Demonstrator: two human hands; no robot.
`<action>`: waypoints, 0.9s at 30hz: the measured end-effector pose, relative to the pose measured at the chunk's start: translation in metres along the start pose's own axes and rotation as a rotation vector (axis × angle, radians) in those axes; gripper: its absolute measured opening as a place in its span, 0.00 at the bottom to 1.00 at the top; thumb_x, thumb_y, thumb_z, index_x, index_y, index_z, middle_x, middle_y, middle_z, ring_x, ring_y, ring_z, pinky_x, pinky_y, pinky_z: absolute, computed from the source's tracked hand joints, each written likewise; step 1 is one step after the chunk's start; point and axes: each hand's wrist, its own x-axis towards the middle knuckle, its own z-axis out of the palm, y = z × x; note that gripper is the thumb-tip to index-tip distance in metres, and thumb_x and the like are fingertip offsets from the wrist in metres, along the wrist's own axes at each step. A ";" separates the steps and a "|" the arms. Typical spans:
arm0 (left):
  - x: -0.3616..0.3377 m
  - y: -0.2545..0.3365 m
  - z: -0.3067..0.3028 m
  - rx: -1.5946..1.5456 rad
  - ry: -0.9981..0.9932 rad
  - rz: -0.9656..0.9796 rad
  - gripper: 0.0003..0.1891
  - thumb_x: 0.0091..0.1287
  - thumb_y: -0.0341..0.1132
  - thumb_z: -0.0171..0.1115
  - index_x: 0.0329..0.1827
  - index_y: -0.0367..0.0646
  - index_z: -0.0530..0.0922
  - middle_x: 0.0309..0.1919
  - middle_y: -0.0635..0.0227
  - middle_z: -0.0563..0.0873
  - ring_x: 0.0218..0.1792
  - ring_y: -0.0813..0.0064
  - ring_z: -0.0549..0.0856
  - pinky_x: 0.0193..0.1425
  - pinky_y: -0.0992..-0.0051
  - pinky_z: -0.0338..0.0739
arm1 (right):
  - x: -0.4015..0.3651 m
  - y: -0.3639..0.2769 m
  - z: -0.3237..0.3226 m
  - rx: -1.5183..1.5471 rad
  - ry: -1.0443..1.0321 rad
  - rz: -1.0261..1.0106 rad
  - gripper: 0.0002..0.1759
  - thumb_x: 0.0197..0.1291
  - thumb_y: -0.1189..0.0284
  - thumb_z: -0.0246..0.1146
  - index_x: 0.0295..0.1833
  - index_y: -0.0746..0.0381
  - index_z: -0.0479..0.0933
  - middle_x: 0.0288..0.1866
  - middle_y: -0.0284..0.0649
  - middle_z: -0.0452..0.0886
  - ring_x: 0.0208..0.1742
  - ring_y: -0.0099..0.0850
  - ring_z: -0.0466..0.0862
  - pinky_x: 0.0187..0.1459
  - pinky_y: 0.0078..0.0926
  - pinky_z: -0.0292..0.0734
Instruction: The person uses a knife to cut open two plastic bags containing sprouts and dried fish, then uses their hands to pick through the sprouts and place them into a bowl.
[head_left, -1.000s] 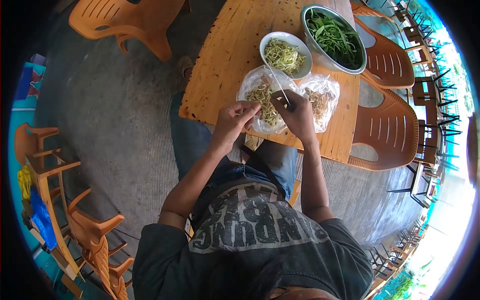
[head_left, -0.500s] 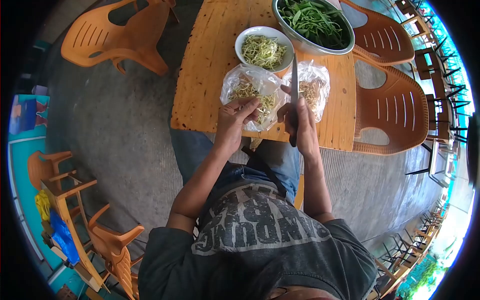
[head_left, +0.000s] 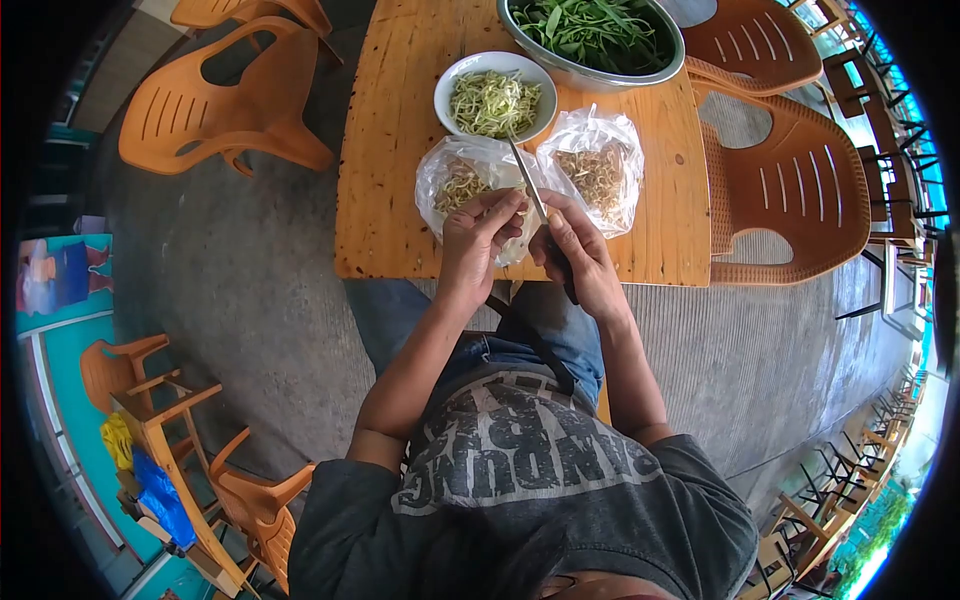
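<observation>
My right hand is wrapped round the dark handle of a knife, whose blade slants up and left toward the bowl. Close beside it, my left hand pinches something too small to make out. Under and behind my left hand lies a clear plastic bag with bean sprouts. A second clear bag holds brownish scraps, just beyond my right hand. The white bowl behind the bags contains pale sprouts.
A metal basin of green leaves stands at the back of the wooden table. Orange chairs line its right side, and another orange chair is at the left. More furniture stands farther away.
My right hand has turned the knife from upright to slanting left and come closer to my left hand. The view has shifted, so the table and bowls appear farther left.
</observation>
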 end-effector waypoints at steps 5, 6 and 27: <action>0.001 -0.002 0.003 0.009 0.006 0.007 0.09 0.64 0.33 0.66 0.44 0.39 0.83 0.34 0.71 0.86 0.33 0.87 0.80 0.40 0.84 0.76 | 0.000 0.001 -0.002 -0.002 -0.003 -0.017 0.21 0.73 0.62 0.50 0.66 0.57 0.67 0.25 0.29 0.73 0.20 0.12 0.63 0.22 0.10 0.55; 0.001 -0.002 0.005 0.006 0.005 0.012 0.09 0.64 0.32 0.66 0.44 0.39 0.83 0.34 0.71 0.86 0.33 0.87 0.80 0.40 0.84 0.76 | 0.001 0.002 -0.003 -0.004 -0.004 -0.024 0.20 0.73 0.63 0.51 0.66 0.58 0.67 0.25 0.29 0.74 0.20 0.11 0.62 0.22 0.10 0.54; -0.001 -0.028 0.041 -0.165 -0.013 -0.072 0.09 0.67 0.33 0.62 0.43 0.36 0.81 0.28 0.70 0.83 0.27 0.82 0.80 0.29 0.81 0.74 | -0.007 0.025 -0.004 -0.179 0.362 -0.307 0.15 0.70 0.73 0.55 0.59 0.65 0.69 0.33 0.31 0.80 0.32 0.15 0.71 0.34 0.13 0.67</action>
